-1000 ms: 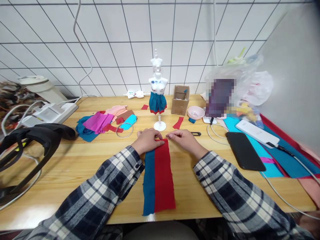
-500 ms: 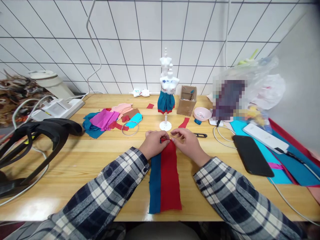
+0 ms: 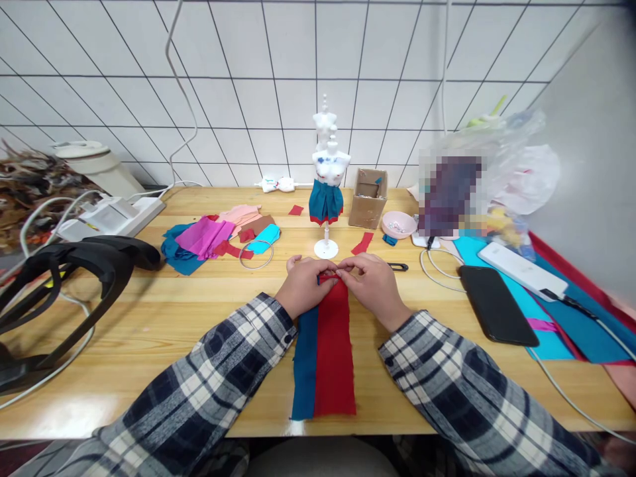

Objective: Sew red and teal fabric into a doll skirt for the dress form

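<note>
A long strip of fabric (image 3: 334, 358), blue along its left side and red along its right, lies lengthwise in front of me. Its far end is pinched between the thumb and fingers of my left hand (image 3: 307, 286). My right hand (image 3: 371, 283) pinches the same end on the red side, its fingertips close to the left ones. The edge between them looks folded over; anything small in the fingertips is hidden. Just beyond my hands stands a small white dress form (image 3: 330, 165) wearing a blue skirt (image 3: 326, 201) with a red hem.
Fabric scraps (image 3: 206, 238) and a ring-shaped hoop (image 3: 256, 255) lie at left. A cardboard box (image 3: 368, 199), pink bowl (image 3: 399, 225) and black-handled tool (image 3: 398, 267) are beyond my right hand. A phone (image 3: 497, 305) lies right; a black headset (image 3: 99, 298) sits left.
My right hand has moved in, its fingers closing onto the strip's far end beside my left fingertips. The whole view has shifted slightly.
</note>
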{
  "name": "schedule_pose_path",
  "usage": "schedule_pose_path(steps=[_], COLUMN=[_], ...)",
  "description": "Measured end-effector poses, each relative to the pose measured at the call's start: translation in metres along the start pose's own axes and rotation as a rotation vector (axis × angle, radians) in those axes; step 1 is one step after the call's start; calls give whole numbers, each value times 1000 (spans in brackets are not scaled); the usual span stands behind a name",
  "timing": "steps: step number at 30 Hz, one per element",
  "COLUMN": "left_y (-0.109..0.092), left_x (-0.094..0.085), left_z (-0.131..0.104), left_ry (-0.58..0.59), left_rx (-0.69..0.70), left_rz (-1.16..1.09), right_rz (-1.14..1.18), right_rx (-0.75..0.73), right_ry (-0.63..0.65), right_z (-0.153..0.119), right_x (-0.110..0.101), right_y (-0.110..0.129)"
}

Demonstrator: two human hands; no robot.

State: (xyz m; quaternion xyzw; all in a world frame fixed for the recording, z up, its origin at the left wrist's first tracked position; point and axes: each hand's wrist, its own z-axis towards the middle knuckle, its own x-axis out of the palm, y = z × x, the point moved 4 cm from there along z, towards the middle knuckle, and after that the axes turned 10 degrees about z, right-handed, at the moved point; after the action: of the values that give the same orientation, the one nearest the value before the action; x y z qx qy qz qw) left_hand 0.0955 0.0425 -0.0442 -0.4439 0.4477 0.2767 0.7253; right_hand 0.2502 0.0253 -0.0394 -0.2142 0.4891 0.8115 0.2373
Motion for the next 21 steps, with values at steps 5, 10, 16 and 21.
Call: schedule_pose_path(steps=[5, 10, 16, 21], left_y=[-2, -1, -4, -7], left_x=[-1, 0, -3, -7], left_z=[-2, 0, 1, -1], left_ry=[0, 24, 20, 4], left_rx=[21, -16, -29, -19], left_rz=[16, -99, -114, -30], right_rz=[-6, 95, 353, 563], right_rx=[6, -72, 93, 227], right_ry=[8, 33, 24, 64], right_z=[0, 1, 5, 6], right_x=[-1, -3, -1, 1], right_y=[0, 5, -8, -14])
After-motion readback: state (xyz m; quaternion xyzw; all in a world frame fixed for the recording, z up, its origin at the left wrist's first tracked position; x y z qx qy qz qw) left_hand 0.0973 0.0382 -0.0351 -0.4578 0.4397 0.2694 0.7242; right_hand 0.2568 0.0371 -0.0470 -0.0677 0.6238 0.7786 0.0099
